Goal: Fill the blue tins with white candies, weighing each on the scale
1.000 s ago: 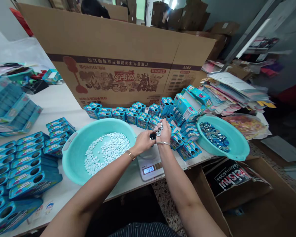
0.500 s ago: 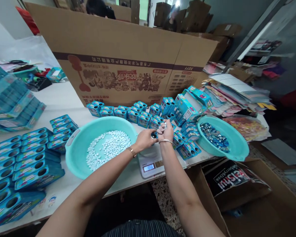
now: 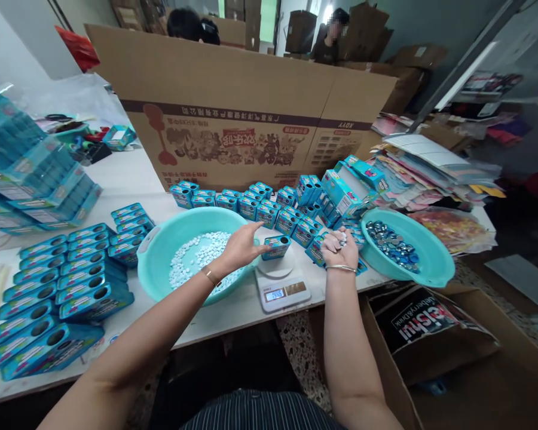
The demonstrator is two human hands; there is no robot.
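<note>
A small open blue tin (image 3: 277, 246) stands on the white digital scale (image 3: 281, 285) at the table's front edge. My left hand (image 3: 240, 246) hovers over the edge of the teal basin (image 3: 155, 260) of white tablets (image 3: 192, 255), fingers spread, thumb beside the tin's left side. To the right of the scale, my right hand (image 3: 341, 248) is a closed fist with white tablets showing between the fingers. It sits above several small blue tins (image 3: 311, 233), just left of a second teal basin (image 3: 430, 278) holding shiny blue lids (image 3: 392, 242).
Rows of blue tins (image 3: 233, 200) line the foot of a big cardboard box (image 3: 233, 101). Flat blue trays (image 3: 58, 280) are stacked on the left. Paper sheets (image 3: 430, 161) pile up on the right. An open carton (image 3: 430, 340) sits on the floor. People sit behind the big box.
My hands have come apart. The tin held between them now stands on the scale, the left hand has opened beside it, and the right fist has moved right and down with tablets.
</note>
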